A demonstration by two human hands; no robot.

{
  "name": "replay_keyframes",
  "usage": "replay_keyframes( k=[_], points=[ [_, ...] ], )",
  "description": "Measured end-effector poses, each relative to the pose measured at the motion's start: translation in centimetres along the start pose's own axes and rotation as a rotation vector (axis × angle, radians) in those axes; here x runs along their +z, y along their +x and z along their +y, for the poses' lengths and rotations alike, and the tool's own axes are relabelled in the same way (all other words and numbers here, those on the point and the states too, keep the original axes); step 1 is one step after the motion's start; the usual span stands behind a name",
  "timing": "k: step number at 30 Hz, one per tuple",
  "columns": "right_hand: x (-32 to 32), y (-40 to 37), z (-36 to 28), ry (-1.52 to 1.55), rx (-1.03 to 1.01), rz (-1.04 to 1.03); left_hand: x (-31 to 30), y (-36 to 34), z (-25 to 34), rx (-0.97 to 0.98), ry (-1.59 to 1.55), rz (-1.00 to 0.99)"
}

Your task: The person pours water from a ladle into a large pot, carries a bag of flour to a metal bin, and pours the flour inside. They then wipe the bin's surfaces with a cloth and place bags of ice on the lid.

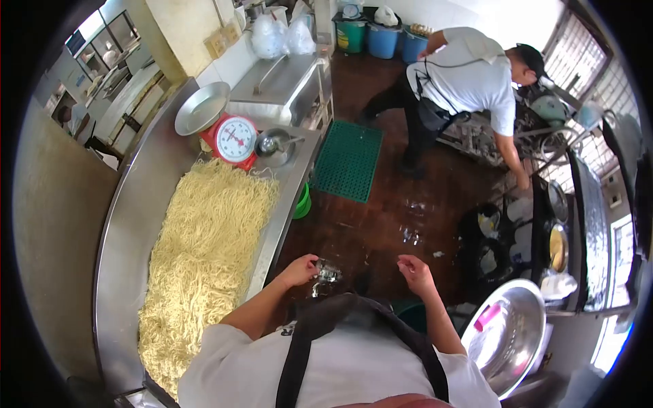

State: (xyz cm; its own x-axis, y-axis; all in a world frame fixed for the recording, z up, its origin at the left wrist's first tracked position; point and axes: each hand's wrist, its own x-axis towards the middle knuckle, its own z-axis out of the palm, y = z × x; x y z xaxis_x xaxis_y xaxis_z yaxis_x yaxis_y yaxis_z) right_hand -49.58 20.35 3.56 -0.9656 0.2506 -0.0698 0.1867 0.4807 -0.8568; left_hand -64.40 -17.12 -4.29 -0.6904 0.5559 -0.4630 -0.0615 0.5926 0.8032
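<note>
My left hand (299,270) is out in front of my body, over the floor just right of the steel counter. Its fingers are pinched together; a shiny patch beside the fingertips may be a clear item or a reflection off the wet floor. Level with it on the right, my right hand (415,273) hangs in the air with loosely bent fingers apart and nothing visible in them. Nearest to the left hand is a long heap of pale yellow noodles (211,238) spread on the steel counter (132,238). A large steel basin (500,333) stands by my right forearm.
A red dial scale (235,139), its steel pan (203,109) and a metal bowl (273,146) stand beyond the noodles. A green mat (349,160) lies on the brown floor. At right, a co-worker (462,75) bends toward the stove area with pans (558,247).
</note>
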Motion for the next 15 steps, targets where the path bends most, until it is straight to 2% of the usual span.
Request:
replay_keyframes(
  k=[3,6,9,12,15],
  points=[
    [-0.9,8.3,-1.8,0.021,-0.111,-0.097,-2.5,3.1,2.7,-0.076,-0.161,0.143],
    [-1.5,17.1,-6.8,-0.063,-0.258,-0.226,-4.6,6.0,5.4,-0.081,-0.220,0.230],
    [0.2,25.1,-9.4,0.065,-0.281,-0.327,-6.0,10.2,4.3,-0.070,-0.236,0.259],
    [1.3,32.2,-11.2,0.025,-0.309,-0.414,-8.8,14.9,6.1,-0.064,-0.291,0.260],
    [1.9,38.4,-10.5,-0.007,-0.307,-0.393,-12.3,21.4,6.8,0.005,-0.332,0.255]
  ],
)
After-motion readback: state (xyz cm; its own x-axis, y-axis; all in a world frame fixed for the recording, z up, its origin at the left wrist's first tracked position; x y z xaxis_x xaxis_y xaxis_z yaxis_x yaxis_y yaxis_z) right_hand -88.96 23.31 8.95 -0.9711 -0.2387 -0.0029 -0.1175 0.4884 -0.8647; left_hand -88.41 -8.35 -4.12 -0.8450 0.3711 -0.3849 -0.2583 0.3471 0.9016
